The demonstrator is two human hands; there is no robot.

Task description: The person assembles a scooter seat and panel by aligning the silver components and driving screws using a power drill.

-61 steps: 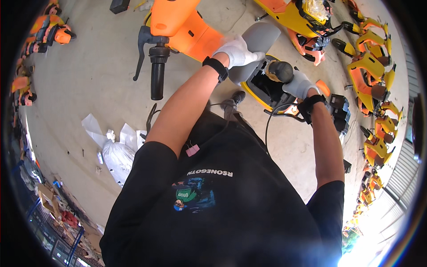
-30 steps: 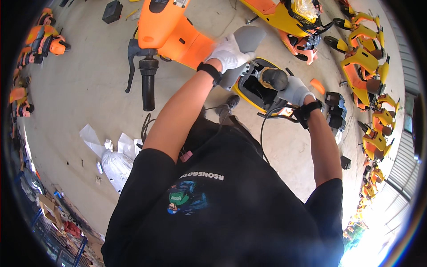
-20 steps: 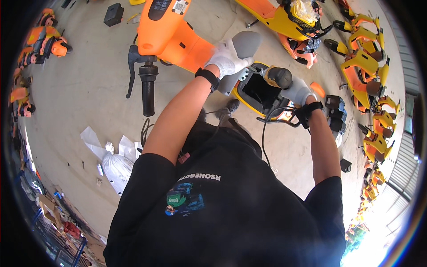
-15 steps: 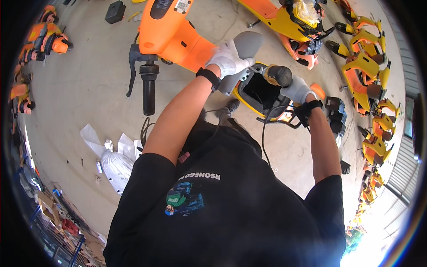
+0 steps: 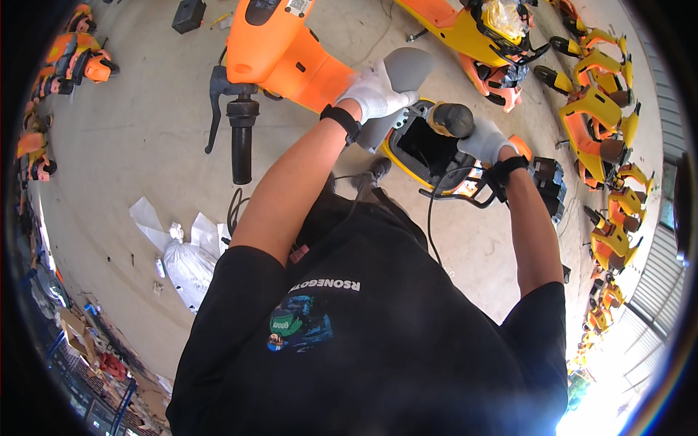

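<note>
An orange-and-yellow scooter (image 5: 309,70) stands in front of me. My left hand (image 5: 372,93), in a white glove, is closed around its raised grey seat (image 5: 407,70), with the thumb along the near side. A metal hinge shows beside the thumb. Behind the seat, the black storage well (image 5: 423,149) lies uncovered inside a yellow rim. My gloved right hand (image 5: 484,141) grips a yellow-and-black power drill (image 5: 451,120) above the well's far right side. The drill's tip points toward the hinge. Its handle is hidden by the hand.
The scooter's handlebar grip (image 5: 241,149) and brake lever stick out at left. A black cable (image 5: 432,225) hangs near my right side. A white plastic bag (image 5: 187,265) lies on the floor at left. Another scooter (image 5: 465,40) stands beyond, with rows along the right and left.
Both hands stay nearly in place on the seat and the drill. The drill has shifted very slightly left and up.
</note>
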